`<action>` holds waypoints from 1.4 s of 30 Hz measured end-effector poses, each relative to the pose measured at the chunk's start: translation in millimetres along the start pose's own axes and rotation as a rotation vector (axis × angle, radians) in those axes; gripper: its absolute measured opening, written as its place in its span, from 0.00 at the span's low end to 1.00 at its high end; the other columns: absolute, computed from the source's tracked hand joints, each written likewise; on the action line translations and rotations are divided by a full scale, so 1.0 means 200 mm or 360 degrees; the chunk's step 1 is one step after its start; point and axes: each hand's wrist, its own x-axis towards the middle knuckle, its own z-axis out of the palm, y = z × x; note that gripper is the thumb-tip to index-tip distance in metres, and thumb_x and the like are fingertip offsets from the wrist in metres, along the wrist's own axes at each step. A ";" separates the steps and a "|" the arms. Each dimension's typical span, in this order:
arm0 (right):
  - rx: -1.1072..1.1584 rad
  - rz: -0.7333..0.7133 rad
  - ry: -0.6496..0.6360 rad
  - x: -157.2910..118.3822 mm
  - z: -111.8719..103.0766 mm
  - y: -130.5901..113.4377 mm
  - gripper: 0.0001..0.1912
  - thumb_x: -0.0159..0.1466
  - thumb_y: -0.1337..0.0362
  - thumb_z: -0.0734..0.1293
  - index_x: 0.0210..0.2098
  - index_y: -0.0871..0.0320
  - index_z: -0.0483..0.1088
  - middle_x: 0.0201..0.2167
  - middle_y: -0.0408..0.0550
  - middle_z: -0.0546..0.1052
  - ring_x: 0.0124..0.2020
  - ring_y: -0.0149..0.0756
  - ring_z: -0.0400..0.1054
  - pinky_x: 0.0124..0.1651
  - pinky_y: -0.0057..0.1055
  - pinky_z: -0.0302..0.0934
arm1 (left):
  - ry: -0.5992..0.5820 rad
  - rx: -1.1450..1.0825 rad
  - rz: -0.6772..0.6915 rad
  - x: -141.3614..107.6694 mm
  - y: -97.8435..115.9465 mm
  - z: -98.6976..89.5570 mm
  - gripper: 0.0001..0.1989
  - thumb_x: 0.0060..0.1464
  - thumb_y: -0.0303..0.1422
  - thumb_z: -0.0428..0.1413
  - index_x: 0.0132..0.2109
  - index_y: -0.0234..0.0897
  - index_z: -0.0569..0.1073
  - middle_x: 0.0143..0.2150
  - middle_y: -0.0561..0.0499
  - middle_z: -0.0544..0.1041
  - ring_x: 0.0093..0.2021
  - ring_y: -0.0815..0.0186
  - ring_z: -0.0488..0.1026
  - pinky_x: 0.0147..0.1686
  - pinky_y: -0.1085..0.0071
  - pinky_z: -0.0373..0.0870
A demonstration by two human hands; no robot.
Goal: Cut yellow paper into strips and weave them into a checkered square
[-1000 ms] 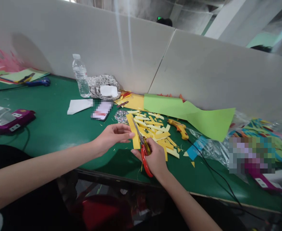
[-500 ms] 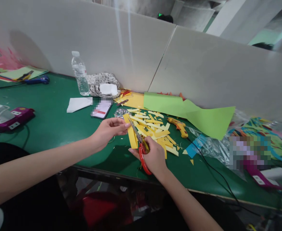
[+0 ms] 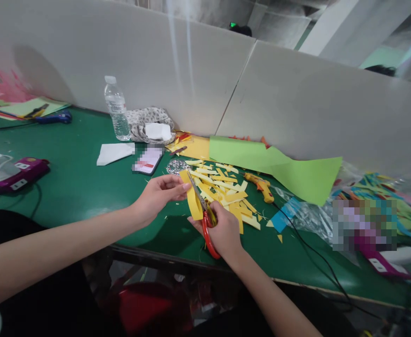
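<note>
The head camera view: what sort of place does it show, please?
It is probably a workshop bench for paper crafts: on the green table lie many cut yellow strips and what looks like a glue gun, and the right hand holds red-handled scissors.

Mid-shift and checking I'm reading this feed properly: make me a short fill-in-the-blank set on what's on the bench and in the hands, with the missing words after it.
1. The right hand grips a pair of ____.
2. The piece of paper in the left hand is coloured ____.
3. In the picture, the glue gun lies to the ____ of the pile of cut strips.
4. The cap of the plastic bottle is ____.

Missing words: scissors; yellow; right; white.
</note>
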 end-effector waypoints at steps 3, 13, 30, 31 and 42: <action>0.0010 -0.0001 0.0011 0.00 0.00 0.00 0.22 0.49 0.44 0.65 0.21 0.54 0.54 0.15 0.37 0.61 0.17 0.28 0.54 0.22 0.25 0.48 | 0.0010 0.0004 0.0016 0.00 0.00 0.00 0.11 0.42 0.35 0.64 0.31 0.35 0.72 0.30 0.55 0.76 0.30 0.73 0.72 0.39 0.73 0.70; -0.0017 -0.0037 -0.0073 0.00 -0.01 0.00 0.17 0.49 0.48 0.64 0.24 0.54 0.56 0.18 0.38 0.66 0.18 0.31 0.58 0.22 0.26 0.48 | 0.0003 0.0061 -0.0005 -0.01 -0.03 0.00 0.10 0.43 0.33 0.63 0.31 0.34 0.72 0.30 0.54 0.75 0.29 0.74 0.71 0.37 0.74 0.70; -0.0040 -0.0034 0.0017 0.02 0.01 0.00 0.14 0.48 0.52 0.64 0.23 0.54 0.57 0.16 0.39 0.66 0.17 0.31 0.58 0.22 0.25 0.46 | 0.0029 0.0066 0.0045 0.00 -0.04 0.01 0.11 0.42 0.35 0.64 0.30 0.34 0.72 0.27 0.55 0.74 0.27 0.74 0.69 0.33 0.76 0.68; -0.0033 -0.0039 0.0034 0.02 0.02 0.00 0.14 0.48 0.52 0.64 0.23 0.54 0.57 0.16 0.39 0.65 0.17 0.31 0.58 0.22 0.25 0.46 | 0.0030 0.0064 0.0042 0.00 -0.04 0.01 0.11 0.42 0.35 0.64 0.30 0.34 0.72 0.27 0.55 0.74 0.27 0.74 0.69 0.33 0.76 0.68; -0.0003 0.0064 -0.0049 0.02 0.03 0.01 0.15 0.49 0.51 0.65 0.24 0.54 0.57 0.17 0.38 0.64 0.19 0.31 0.58 0.23 0.25 0.46 | 0.0033 0.0078 0.0004 0.00 -0.03 0.01 0.10 0.42 0.34 0.64 0.29 0.34 0.71 0.25 0.56 0.73 0.26 0.75 0.69 0.31 0.77 0.67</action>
